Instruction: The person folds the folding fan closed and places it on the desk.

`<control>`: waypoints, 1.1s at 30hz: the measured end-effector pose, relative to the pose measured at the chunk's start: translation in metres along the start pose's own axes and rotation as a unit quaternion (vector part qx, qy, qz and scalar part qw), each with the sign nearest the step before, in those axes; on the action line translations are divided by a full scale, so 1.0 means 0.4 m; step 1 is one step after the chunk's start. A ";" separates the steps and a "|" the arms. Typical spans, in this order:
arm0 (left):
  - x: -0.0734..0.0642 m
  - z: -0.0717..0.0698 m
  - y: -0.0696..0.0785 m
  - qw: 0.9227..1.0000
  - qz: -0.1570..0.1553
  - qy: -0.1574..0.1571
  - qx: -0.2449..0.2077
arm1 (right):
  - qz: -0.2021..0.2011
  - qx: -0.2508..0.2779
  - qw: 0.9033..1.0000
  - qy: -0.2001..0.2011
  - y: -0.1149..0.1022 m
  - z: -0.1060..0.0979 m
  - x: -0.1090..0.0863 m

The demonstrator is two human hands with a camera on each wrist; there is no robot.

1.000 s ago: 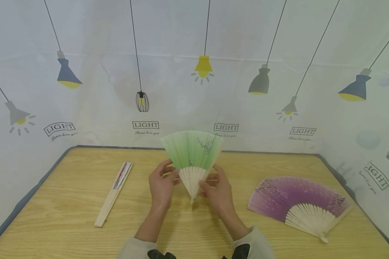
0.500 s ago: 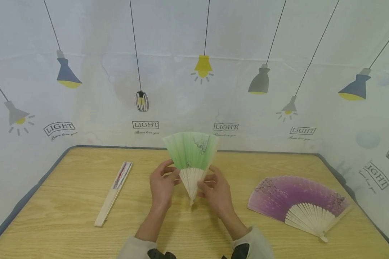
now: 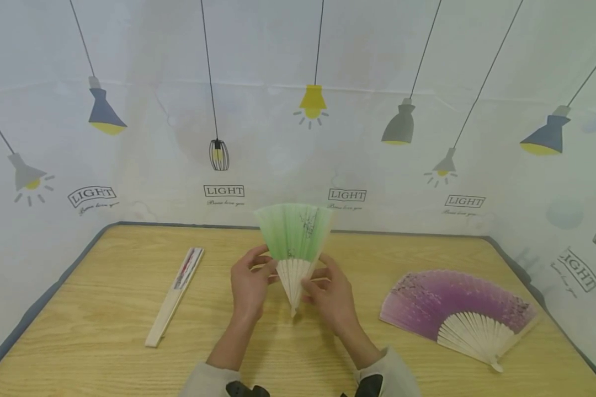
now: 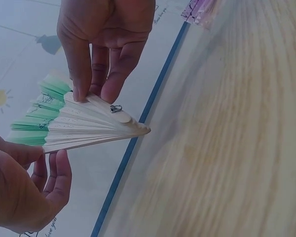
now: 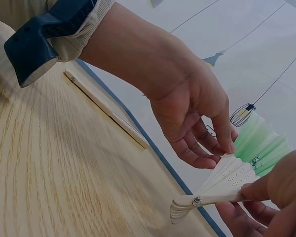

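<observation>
A green folding fan (image 3: 292, 234) with pale wooden ribs stands partly spread and upright above the table, its pivot end down. My left hand (image 3: 249, 284) pinches the fan's left edge between thumb and fingers. Opposite it, my right hand (image 3: 331, 295) pinches the right outer rib, lower down near the pivot. In the left wrist view the ribs (image 4: 86, 121) spread between the left hand (image 4: 29, 190) and the right hand (image 4: 106, 44). The right wrist view shows a metal pivot pin (image 5: 196, 201) through the ribs.
On the wooden table (image 3: 104, 309), a closed folding fan (image 3: 175, 298) lies at the left. A purple folding fan (image 3: 457, 298) lies spread at the right. Behind the table hangs a white sheet (image 3: 268, 138) printed with lamps.
The green fan has narrowed, its right edge drawing inward to the left. My right hand has shifted slightly left with it; my left hand has barely moved. The other fans lie unchanged.
</observation>
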State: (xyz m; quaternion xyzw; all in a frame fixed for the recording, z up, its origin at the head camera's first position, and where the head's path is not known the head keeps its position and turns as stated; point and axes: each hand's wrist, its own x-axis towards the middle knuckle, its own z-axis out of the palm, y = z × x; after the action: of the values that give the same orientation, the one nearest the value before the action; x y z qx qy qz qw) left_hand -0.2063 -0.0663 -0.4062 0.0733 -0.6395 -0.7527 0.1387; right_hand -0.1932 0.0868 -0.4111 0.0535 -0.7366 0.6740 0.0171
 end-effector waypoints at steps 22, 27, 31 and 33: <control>-0.002 0.000 -0.002 1.000 0.012 -0.012 0.012 | -0.015 -0.007 1.000 -0.014 -0.006 0.005 -0.005; -0.002 0.000 -0.002 1.000 0.013 -0.020 0.020 | -0.018 -0.013 1.000 -0.018 -0.005 0.006 -0.007; -0.003 0.000 -0.001 0.999 0.014 -0.023 0.025 | -0.021 -0.017 0.999 -0.021 -0.005 0.006 -0.008; -0.002 0.000 -0.002 0.999 0.014 -0.024 0.027 | -0.022 -0.016 0.999 -0.023 -0.005 0.006 -0.007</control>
State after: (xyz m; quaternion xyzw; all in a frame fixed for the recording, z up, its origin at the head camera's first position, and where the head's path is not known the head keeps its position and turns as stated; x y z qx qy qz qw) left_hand -0.2056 -0.0660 -0.4069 0.0497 -0.6638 -0.7346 0.1315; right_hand -0.1899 0.0846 -0.4098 0.0852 -0.7459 0.6604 0.0156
